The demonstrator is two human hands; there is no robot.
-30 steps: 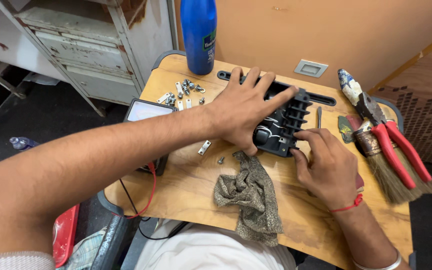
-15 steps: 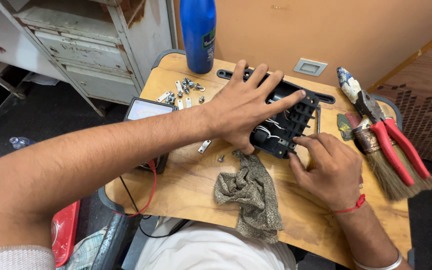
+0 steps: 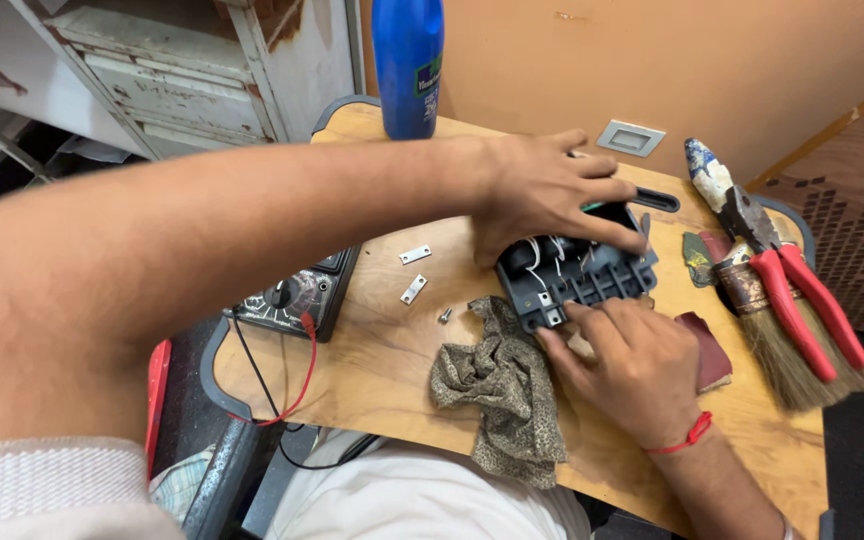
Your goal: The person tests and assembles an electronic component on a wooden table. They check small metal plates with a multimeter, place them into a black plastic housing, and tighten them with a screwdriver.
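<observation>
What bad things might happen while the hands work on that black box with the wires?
The small metal plates and the screw lie loose on the wooden table, so a nudge from the left hand or its arm might knock them off. The right hand presses at the edge of the black box, where its thin white wires might snag or pull loose. The cloth hangs over the table's near edge and may slip.

black plastic switch housing point(image 3: 574, 282) — open side up, white wires inside | tilted on wooden tabletop — held between both hands
</observation>
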